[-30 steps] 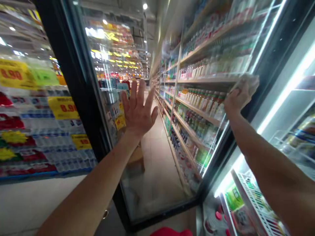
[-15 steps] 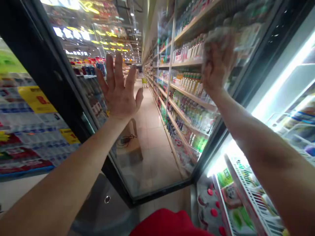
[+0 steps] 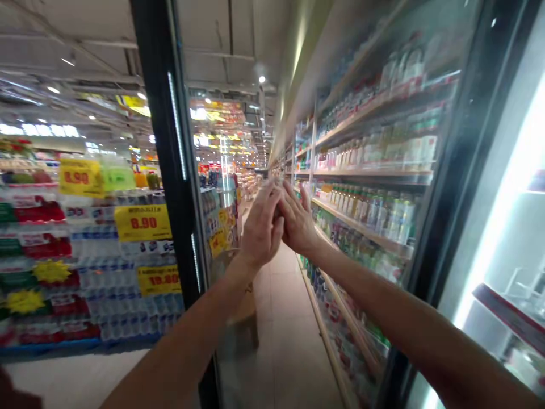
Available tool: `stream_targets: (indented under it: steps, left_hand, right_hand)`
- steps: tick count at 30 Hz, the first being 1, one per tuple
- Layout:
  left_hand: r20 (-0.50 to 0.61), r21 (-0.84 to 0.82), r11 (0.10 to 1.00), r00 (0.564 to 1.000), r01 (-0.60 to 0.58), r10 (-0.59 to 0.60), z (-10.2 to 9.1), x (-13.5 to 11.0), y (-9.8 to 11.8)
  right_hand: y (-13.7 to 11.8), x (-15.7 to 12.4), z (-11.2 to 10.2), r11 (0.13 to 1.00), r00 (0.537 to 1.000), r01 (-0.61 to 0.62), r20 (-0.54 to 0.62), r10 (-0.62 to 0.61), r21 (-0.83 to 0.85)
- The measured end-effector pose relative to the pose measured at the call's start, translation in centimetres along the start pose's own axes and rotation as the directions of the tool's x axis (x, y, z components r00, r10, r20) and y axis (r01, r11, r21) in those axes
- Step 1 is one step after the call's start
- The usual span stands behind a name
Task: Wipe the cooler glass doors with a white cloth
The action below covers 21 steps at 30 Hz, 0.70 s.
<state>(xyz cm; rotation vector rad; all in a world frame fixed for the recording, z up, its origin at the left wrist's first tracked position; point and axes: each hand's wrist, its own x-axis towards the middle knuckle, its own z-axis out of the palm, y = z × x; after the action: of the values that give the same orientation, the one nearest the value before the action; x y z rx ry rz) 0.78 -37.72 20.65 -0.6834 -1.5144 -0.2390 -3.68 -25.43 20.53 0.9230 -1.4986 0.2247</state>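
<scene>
Both hands have shifted since the earlier frame: the right hand (image 3: 298, 221) has come down from the upper right to the centre of the frame, and the left hand (image 3: 259, 230), previously spread wide, has moved in to meet it. Fingers of both hands are drawn close together, tips up, meeting or overlapping at the centre. Fingertips are blurred; whether the pale wad earlier seen in the right hand lies between the palms cannot be told (the hands hide that gap).

Directly about the fingers lies the glass pane (image 3: 238, 369), spanning the middle of the frame; contact between fingers and glass cannot be confirmed. Its black frame (image 3: 159, 113) runs down left of centre, with a second dark upright (image 3: 455, 187) at right. Aisle floor (image 3: 281, 307) shows at lower centre, and shelves of bottles (image 3: 361, 204) show in the glass right of the hands.

Further out, yellow price cards (image 3: 143, 222) stand over packed bottles (image 3: 121, 289) at left. A bright light strip (image 3: 481, 250) and a dark shelf rail (image 3: 508, 318) occupy the right edge.
</scene>
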Motion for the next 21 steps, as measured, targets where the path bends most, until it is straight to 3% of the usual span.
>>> stream_targets:
  steps: [4,6,8,10,13,14,16,17,18,21]
  left_hand:
    - [0.093,0.184,0.979,0.993,-0.084,0.068,1.0,0.8,0.9]
    - [0.139,0.292,0.951,0.989,-0.096,0.057,0.8,1.4,0.3]
    - [0.138,0.355,0.931,0.990,-0.089,0.042,-0.2,2.7,-1.3]
    - [0.047,0.389,0.921,0.999,-0.008,-0.011,-1.8,4.8,-3.6]
    - [-0.126,0.397,0.911,0.990,0.114,-0.069,-3.7,6.9,-5.9]
    - [-0.113,0.396,0.914,0.992,0.088,-0.046,-3.8,6.6,-5.8]
    - [0.044,0.381,0.921,0.996,-0.084,0.073,-3.2,4.1,-4.4]
    - [0.173,0.362,0.912,0.975,-0.195,0.140,-2.7,2.1,-3.2]
    - [0.298,0.308,0.888,0.921,-0.341,0.250,-2.2,-0.2,-2.0]
    - [0.536,0.054,0.762,0.663,-0.645,0.523,-1.5,-4.9,0.1]
  right_hand:
    - [4.2,-0.4,-2.5,0.988,0.988,0.149,0.039,-0.150,0.032]
    - [6.6,-0.6,-3.9,0.995,0.997,0.071,0.008,-0.070,-0.068]
    - [8.2,-0.9,-4.7,0.976,0.993,-0.089,-0.092,0.072,-0.196]
    - [8.8,-1.1,-4.8,0.946,0.979,-0.178,-0.145,0.142,-0.272]
    - [8.6,-1.2,-4.5,0.933,0.973,-0.211,-0.152,0.172,-0.292]
    - [8.5,-1.2,-4.4,0.933,0.972,-0.217,-0.152,0.180,-0.287]
    - [8.3,-1.3,-4.4,0.936,0.972,-0.215,-0.153,0.178,-0.277]
    - [8.2,-1.4,-4.4,0.938,0.973,-0.210,-0.150,0.174,-0.275]
    - [8.2,-1.5,-4.5,0.940,0.975,-0.203,-0.144,0.169,-0.275]
    - [8.1,-2.3,-4.6,0.944,0.983,-0.167,-0.122,0.137,-0.283]
